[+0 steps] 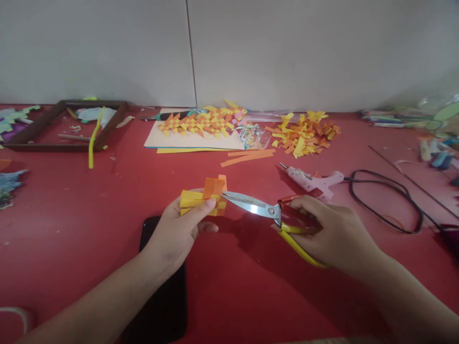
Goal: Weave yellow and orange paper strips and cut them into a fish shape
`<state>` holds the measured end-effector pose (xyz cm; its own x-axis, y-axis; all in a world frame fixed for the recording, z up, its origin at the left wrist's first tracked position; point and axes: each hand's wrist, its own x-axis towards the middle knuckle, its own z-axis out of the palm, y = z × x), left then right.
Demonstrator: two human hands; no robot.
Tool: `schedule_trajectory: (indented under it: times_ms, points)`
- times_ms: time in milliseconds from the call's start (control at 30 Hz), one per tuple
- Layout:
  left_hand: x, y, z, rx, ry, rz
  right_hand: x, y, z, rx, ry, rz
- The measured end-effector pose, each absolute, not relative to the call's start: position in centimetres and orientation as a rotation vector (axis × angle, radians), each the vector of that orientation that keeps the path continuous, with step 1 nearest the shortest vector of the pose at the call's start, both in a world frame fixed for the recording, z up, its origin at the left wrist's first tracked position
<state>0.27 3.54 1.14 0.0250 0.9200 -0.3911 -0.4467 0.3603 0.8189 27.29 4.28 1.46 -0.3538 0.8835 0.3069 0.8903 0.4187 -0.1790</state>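
Observation:
Between the thumb and fingers of my left hand [179, 229] is a small woven paper piece [215, 196] of orange and yellow strips, with loose strip ends sticking out to the left and upward. My right hand [333, 234] grips scissors [254, 205] by their handles, one red and one yellow. The scissors point left, and their tips meet the right edge of the woven piece near its orange strips. The blades look nearly closed; whether paper lies between them I cannot tell. A dark phone [165, 296] lies on the table partly under my left forearm.
A pink glue gun [315, 184] with a looped black cord [387, 229] lies to the right. At the back are a woven paper chain [201, 122] on paper sheets [154, 138], a pile of paper strips [304, 136] and loose orange strips [247, 156]. A brown frame [36, 147] sits back left.

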Motion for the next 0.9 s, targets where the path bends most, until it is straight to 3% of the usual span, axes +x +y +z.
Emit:
schedule_trajectory:
  times_ms: [900]
  points:
    - [0.49, 3.37, 1.35, 0.544, 1.143, 1.146, 27.79, 4.47, 1.01, -1.366, -2.363, -0.271]
